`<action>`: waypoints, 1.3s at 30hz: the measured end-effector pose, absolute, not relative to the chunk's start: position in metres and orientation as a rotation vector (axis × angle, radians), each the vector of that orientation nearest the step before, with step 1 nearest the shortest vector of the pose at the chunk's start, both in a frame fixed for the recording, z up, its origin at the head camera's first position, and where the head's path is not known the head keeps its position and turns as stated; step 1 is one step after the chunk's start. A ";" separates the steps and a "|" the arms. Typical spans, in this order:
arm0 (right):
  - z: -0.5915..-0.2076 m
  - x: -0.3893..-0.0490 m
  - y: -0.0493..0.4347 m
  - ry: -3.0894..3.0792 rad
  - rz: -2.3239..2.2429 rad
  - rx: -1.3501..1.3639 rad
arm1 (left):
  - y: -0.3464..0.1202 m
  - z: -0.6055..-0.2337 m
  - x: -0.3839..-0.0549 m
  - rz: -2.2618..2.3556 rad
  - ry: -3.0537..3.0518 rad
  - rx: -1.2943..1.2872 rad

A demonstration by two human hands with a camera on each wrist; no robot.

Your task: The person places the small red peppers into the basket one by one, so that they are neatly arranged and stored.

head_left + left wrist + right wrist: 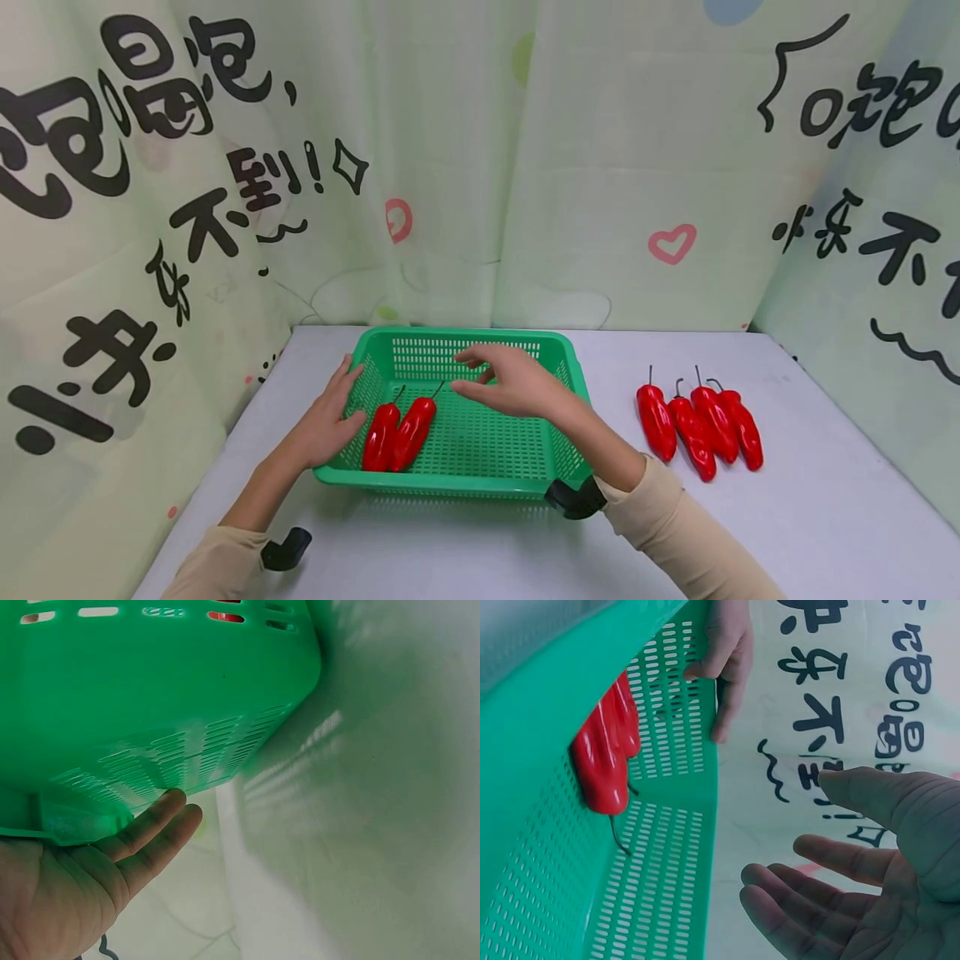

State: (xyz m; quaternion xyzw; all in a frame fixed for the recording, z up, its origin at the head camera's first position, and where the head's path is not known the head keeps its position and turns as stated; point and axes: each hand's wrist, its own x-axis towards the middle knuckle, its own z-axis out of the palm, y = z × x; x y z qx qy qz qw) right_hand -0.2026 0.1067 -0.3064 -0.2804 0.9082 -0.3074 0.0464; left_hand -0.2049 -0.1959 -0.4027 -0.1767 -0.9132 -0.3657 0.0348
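A green plastic basket (480, 487) with slotted walls stands on the table. Two red chili peppers (414, 429) lie side by side in its left part, stems toward the back. My left hand (330, 421) holds the basket's left rim, thumb over the inside and fingers (154, 832) stretched along the outer wall. Over the basket's middle hovers my right hand (510, 379), with nothing in it. Its fingers are loosely bent and thumb and fingertips stay apart, as the right wrist view also shows. There the peppers (604, 761) appear beyond the near wall.
To the right of the basket, several more red peppers (697, 425) lie in a row on the white table (832, 500). A pale curtain (585, 167) with black lettering hangs behind and at both sides. Black wrist devices (285, 550) sit at both cuffs.
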 end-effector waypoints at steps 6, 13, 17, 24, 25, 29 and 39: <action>-0.310 -0.199 0.120 2.798 -0.931 -0.848 | -0.196 -0.404 -0.206 -1.122 -2.810 -0.537; -0.317 -0.198 0.132 2.827 -0.904 -0.875 | -0.197 -0.406 -0.206 -1.127 -2.812 -0.541; -0.317 -0.196 0.139 2.843 -0.902 -0.863 | -0.196 -0.405 -0.206 -1.131 -2.814 -0.539; -0.316 -0.191 0.155 2.830 -0.961 -0.801 | -0.197 -0.405 -0.207 -1.123 -2.818 -0.531; -0.316 -0.190 0.157 2.835 -0.970 -0.782 | -0.197 -0.405 -0.207 -1.124 -2.818 -0.530; -0.317 -0.187 0.168 2.857 -1.017 -0.738 | -0.197 -0.404 -0.207 -1.132 -2.814 -0.532; -0.321 -0.178 0.193 2.897 -1.134 -0.605 | -0.197 -0.404 -0.207 -1.139 -2.804 -0.548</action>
